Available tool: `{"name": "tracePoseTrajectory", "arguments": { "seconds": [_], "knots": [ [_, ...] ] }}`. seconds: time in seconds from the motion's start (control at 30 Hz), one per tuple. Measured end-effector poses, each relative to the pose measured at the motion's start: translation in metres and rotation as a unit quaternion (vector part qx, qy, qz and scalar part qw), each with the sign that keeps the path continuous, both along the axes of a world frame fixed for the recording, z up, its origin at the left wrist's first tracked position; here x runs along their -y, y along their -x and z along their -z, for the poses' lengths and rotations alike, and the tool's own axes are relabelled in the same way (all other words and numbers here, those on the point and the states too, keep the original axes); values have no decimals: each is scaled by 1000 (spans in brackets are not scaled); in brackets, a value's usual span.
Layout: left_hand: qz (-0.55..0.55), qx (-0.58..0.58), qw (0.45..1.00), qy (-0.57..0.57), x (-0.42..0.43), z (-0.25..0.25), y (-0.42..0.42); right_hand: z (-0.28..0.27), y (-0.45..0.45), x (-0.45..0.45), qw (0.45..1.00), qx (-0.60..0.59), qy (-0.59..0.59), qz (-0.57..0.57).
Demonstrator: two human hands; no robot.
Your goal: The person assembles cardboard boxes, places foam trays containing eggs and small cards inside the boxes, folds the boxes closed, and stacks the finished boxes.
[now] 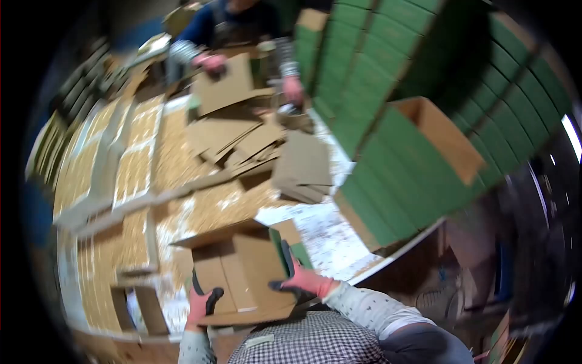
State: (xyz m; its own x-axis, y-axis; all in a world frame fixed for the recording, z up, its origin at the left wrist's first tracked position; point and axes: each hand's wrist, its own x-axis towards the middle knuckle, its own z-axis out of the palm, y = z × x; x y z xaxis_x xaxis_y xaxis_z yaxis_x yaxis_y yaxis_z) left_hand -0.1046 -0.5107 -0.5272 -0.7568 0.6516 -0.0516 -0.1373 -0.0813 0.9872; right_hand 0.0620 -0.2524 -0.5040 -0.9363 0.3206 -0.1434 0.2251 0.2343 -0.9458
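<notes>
An open cardboard box (218, 270), brown inside with some green on its outer side, stands between my hands at the near edge of the table. My left hand (201, 303), in a pink glove with dark fingertips, grips its left wall near the front corner. The right wall is pinched by my right hand (300, 280), gloved the same way, with the thumb on the inner face. The flaps are spread and the bottom panels show a seam. Parts of my fingers are hidden behind the walls.
Across the table (315, 230), a co-worker's pink-gloved hand (209, 62) holds a cardboard sheet (223, 84). Flat cardboard pieces (303, 164) are piled mid-table. Trays of thin yellowish pieces (133, 170) fill the left. Green boxes (400, 176) are stacked along the right.
</notes>
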Motion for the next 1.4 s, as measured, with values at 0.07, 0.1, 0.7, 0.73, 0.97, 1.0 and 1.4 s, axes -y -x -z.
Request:
{"name": "tracePoseTrajectory", "arguments": {
  "seconds": [0.07,0.1,0.7,0.73,0.97,1.0,1.4],
  "knots": [
    [55,-32,996,57,-46,-26,-1,-72,-35,-13,995,-31,-50,76],
    [89,5,996,33,-78,-37,0,-98,-56,-26,987,-51,-71,134],
    [148,-175,947,-225,-473,-161,-58,-282,-241,-206,706,251,-574,331],
    [151,-118,955,-227,-470,-170,-65,-288,-238,-221,636,114,-659,385],
    [247,-373,861,243,-396,-109,27,-248,-181,-296,780,-310,-304,452],
    [329,-378,812,300,-353,-88,49,-239,-187,-288,779,-378,-231,444],
    [5,-528,731,433,-100,-96,50,-195,-46,-62,872,-250,-419,39]
  ]
}}
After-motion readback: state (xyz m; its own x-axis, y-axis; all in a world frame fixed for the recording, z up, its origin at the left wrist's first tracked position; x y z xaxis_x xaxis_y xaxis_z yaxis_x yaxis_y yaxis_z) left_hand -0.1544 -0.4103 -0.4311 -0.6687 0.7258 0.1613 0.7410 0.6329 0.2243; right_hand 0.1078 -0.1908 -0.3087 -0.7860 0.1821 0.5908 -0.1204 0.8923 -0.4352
